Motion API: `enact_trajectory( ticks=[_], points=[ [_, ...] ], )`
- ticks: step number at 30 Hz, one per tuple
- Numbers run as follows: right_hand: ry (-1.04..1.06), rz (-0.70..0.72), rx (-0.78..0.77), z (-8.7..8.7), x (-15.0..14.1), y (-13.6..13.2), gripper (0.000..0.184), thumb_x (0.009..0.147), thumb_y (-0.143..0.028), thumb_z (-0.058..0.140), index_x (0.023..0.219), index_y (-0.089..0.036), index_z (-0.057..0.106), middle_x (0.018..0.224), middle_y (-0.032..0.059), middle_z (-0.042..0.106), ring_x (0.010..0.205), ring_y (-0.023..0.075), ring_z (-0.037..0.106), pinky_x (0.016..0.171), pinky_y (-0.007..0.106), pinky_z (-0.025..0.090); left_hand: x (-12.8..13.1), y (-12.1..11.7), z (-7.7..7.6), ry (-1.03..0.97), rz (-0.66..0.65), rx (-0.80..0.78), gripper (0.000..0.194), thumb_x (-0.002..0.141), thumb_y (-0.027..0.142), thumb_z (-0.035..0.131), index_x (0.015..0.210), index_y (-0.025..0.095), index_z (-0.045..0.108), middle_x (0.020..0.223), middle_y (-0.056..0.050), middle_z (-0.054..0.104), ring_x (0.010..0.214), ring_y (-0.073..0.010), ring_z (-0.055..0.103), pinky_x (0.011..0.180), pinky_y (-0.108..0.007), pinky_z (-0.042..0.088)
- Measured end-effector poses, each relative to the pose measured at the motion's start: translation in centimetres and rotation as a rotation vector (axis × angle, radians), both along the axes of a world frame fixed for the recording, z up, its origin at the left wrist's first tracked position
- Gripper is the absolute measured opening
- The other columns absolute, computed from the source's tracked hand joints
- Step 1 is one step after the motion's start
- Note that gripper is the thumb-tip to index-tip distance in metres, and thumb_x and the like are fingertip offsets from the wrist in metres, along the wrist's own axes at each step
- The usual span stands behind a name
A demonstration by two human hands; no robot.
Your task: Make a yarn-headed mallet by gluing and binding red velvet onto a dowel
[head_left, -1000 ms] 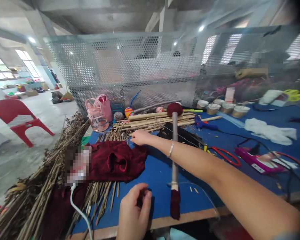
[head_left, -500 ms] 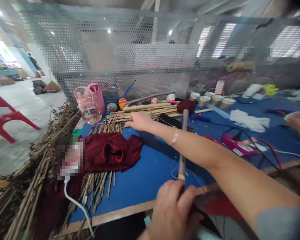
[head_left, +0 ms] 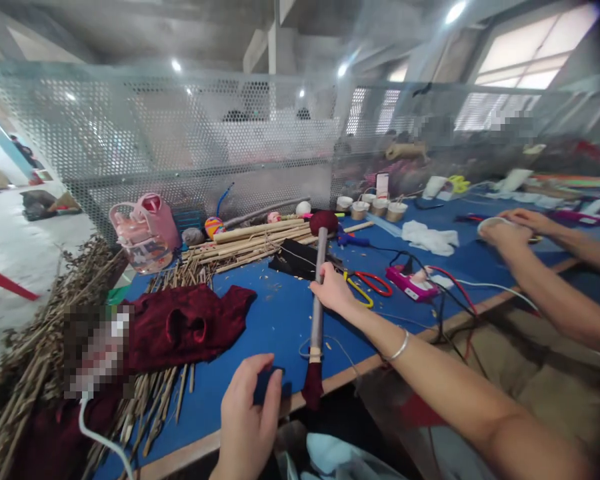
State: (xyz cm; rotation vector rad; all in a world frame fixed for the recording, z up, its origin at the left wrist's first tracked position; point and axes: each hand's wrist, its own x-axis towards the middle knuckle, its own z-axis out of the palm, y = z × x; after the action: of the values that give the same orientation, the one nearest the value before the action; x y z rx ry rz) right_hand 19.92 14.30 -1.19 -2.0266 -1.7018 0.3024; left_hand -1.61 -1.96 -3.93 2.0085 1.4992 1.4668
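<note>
My right hand (head_left: 334,291) is closed on a grey tube (head_left: 317,327), its fingers across the middle of it. A dark red cloth-covered ball (head_left: 324,223) is at the tube's far end. At the near end, a tan band (head_left: 315,351) sits above a dark red cloth tail (head_left: 313,387) that hangs at the table edge. My left hand (head_left: 250,413) is open and holds nothing, thumb and fingers apart, left of the tail. A thin string lies loosely around the tube's lower part. Red-and-yellow-handled scissors (head_left: 375,283) lie just right of my right hand.
Dark red cloth (head_left: 190,327) with holes lies left over twigs (head_left: 165,400). Sticks (head_left: 260,232), a pink bag (head_left: 153,227) and paper cups (head_left: 360,210) stand or lie along the back. At right are a purple power strip (head_left: 413,283), a white glove (head_left: 430,237) and a co-worker's hands (head_left: 510,230).
My right hand has come from the sticks at the back to the tube. My left hand has let go of the tube's near end and moved left. The view has swung right.
</note>
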Motion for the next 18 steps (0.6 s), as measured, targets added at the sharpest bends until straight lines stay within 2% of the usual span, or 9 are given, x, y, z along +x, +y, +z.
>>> enact_trajectory(
  ticks=[4, 7, 10, 13, 15, 18],
  points=[
    [0.084, 0.133, 0.084, 0.8, -2.2, 0.2, 0.014, 0.073, -0.024, 0.05, 0.083, -0.023, 0.04, 0.064, -0.0023, 0.052, 0.055, 0.0145, 0.049, 0.054, 0.023, 0.034, -0.9, 0.3, -0.4, -0.015, 0.058, -0.04, 0.015, 0.085, 0.027, 0.055, 0.094, 0.018, 0.063, 0.088, -0.008, 0.07, 0.079, -0.0196, 0.067, 0.071, -0.03, 0.055],
    [0.055, 0.27, 0.105, 1.4, -5.5, 1.3, 0.011, 0.075, -0.024, 0.048, 0.084, -0.022, 0.042, 0.066, -0.0014, 0.054, 0.058, 0.0146, 0.051, 0.056, 0.023, 0.034, -0.8, 0.3, -0.7, 0.013, 0.024, -0.041, 0.015, 0.085, 0.024, 0.054, 0.094, 0.018, 0.063, 0.087, -0.008, 0.071, 0.078, -0.0191, 0.068, 0.069, -0.029, 0.055],
    [-0.059, 0.31, 0.062, 1.9, -9.0, 3.2, 0.014, 0.079, -0.023, 0.047, 0.093, -0.021, 0.046, 0.073, 0.0024, 0.06, 0.066, 0.0167, 0.057, 0.06, 0.024, 0.036, -0.6, 0.2, -0.7, 0.052, -0.026, -0.004, 0.015, 0.085, 0.019, 0.053, 0.097, 0.018, 0.061, 0.087, -0.008, 0.069, 0.079, -0.0184, 0.067, 0.07, -0.029, 0.055],
    [-0.125, 0.321, 0.016, 2.6, -11.0, 5.0, 0.021, 0.079, -0.022, 0.05, 0.1, -0.019, 0.05, 0.08, 0.0089, 0.064, 0.074, 0.0211, 0.061, 0.063, 0.027, 0.039, -0.6, 0.2, -0.7, 0.029, -0.069, 0.022, 0.018, 0.084, 0.014, 0.052, 0.099, 0.019, 0.059, 0.087, -0.008, 0.068, 0.08, -0.0189, 0.065, 0.07, -0.031, 0.054],
    [-0.171, 0.354, -0.013, 3.5, -11.4, 5.8, 0.022, 0.077, -0.027, 0.058, 0.096, -0.017, 0.055, 0.083, 0.0136, 0.065, 0.079, 0.0251, 0.062, 0.066, 0.03, 0.041, -0.6, 0.2, -0.8, -0.035, -0.073, 0.022, 0.019, 0.084, 0.012, 0.051, 0.099, 0.019, 0.058, 0.086, -0.009, 0.067, 0.081, -0.0194, 0.063, 0.07, -0.032, 0.053],
    [-0.213, 0.446, -0.021, 5.4, -12.4, 6.6, 0.021, 0.074, -0.036, 0.065, 0.077, -0.016, 0.06, 0.085, 0.0171, 0.066, 0.09, 0.0296, 0.061, 0.071, 0.033, 0.042, -0.5, 0.4, -1.1, -0.126, -0.064, 0.034, 0.02, 0.083, 0.01, 0.05, 0.098, 0.02, 0.058, 0.086, -0.008, 0.065, 0.081, -0.0192, 0.061, 0.07, -0.033, 0.052]
  ],
)
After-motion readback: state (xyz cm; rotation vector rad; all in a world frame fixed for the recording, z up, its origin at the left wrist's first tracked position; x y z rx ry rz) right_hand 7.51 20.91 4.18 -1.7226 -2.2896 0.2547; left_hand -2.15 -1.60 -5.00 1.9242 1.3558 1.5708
